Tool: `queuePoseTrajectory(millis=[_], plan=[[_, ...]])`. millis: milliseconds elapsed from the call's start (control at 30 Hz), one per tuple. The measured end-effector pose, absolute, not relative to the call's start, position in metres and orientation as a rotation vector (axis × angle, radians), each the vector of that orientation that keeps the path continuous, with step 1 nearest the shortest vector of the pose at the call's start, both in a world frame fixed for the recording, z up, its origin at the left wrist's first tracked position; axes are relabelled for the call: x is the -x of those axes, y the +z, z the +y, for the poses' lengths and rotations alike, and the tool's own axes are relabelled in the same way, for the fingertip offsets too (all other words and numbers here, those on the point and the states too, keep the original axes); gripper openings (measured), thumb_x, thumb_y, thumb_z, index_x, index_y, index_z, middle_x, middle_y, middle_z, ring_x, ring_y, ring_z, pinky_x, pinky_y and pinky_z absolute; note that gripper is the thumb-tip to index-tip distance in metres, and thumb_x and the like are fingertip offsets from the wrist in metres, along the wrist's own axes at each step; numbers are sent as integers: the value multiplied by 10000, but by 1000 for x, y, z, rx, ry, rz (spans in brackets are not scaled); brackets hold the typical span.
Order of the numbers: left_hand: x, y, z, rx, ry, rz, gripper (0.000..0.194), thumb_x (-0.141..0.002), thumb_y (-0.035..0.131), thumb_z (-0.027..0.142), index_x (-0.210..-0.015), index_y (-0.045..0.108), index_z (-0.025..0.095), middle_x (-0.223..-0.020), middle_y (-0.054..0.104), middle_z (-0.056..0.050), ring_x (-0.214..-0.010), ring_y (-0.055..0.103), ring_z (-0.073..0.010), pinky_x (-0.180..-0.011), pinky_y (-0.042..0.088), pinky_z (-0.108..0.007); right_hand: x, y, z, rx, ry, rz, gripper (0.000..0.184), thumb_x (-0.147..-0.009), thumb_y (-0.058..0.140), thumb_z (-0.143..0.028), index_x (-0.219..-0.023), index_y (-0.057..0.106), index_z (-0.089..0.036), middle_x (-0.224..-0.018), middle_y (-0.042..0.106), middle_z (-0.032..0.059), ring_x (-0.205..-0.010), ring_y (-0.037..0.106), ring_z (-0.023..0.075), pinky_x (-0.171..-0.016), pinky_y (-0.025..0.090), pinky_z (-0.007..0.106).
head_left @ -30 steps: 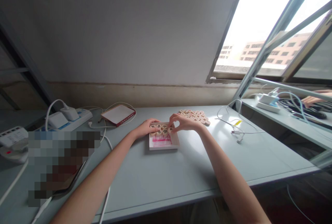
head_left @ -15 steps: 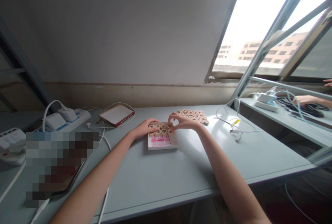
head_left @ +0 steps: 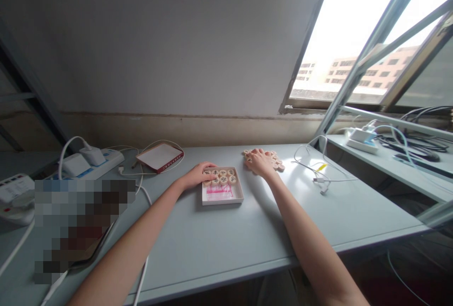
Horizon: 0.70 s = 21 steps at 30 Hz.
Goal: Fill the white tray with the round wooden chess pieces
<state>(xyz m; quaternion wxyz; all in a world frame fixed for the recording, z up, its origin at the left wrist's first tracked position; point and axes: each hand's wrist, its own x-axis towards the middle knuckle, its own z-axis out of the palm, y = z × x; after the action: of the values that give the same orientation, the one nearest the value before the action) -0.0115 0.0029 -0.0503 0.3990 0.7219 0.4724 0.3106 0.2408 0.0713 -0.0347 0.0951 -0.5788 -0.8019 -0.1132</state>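
A shallow white box (head_left: 222, 198) lies on the grey table (head_left: 226, 235), with several round wooden game pieces (head_left: 223, 176) lined up in its far half and a pink-printed sheet showing in its near half. My left hand (head_left: 197, 174) rests at the box's left far corner, fingers curled against a piece at the edge. My right hand (head_left: 259, 161) lies over a loose pile of the same wooden pieces (head_left: 276, 161) to the right of the box, fingers bent down onto them; what they grip is hidden.
A red-edged lid (head_left: 161, 157) lies at the back left beside power strips (head_left: 92, 161) and white cables. More cables (head_left: 318, 174) trail on the right. A second table (head_left: 396, 162) with chargers stands further right, under a window.
My right hand left the box's far right corner and moved right onto the loose pile of pieces. The other person's hand at the far right is gone from view.
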Motion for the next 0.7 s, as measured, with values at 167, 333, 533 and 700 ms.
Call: queuePoseTrajectory(millis=[167, 333, 533, 700], plan=[[12, -49, 2, -1815, 776, 1194, 458, -664, 591, 369, -1066, 535, 157, -1094, 545, -86, -930, 543, -207, -747, 445, -276, -238, -34, 70, 1596, -327, -2437, 198, -774, 485, -291, -898, 619, -213, -1005, 594, 83, -982, 455, 241, -870, 216, 410], [11, -48, 1, -1839, 771, 1211, 455, -661, 591, 380, -1059, 544, 164, -1077, 554, -77, -931, 544, -210, -763, 442, -283, -228, -34, 69, 1493, -412, -2439, 111, -770, 508, -221, -816, 607, -201, -826, 645, 36, -813, 545, 182, -945, 120, 393], [11, -47, 1, -1854, 765, 1205, 460, -665, 586, 393, -1060, 549, 160, -1078, 559, -82, -940, 543, -217, -767, 441, -285, -218, -29, 60, 1382, -302, -2478, 173, -790, 514, -295, -894, 618, -203, -871, 645, 62, -878, 537, 200, -858, 215, 355], [12, -47, 1, -1831, 774, 1194, 460, -687, 564, 417, -1068, 546, 159, -1098, 561, -83, -962, 539, -218, -792, 432, -289, -210, -15, 50, 1240, 4, -2371, 208, -797, 502, -370, -832, 636, -215, -847, 637, 27, -787, 547, 163, -776, 304, 303]])
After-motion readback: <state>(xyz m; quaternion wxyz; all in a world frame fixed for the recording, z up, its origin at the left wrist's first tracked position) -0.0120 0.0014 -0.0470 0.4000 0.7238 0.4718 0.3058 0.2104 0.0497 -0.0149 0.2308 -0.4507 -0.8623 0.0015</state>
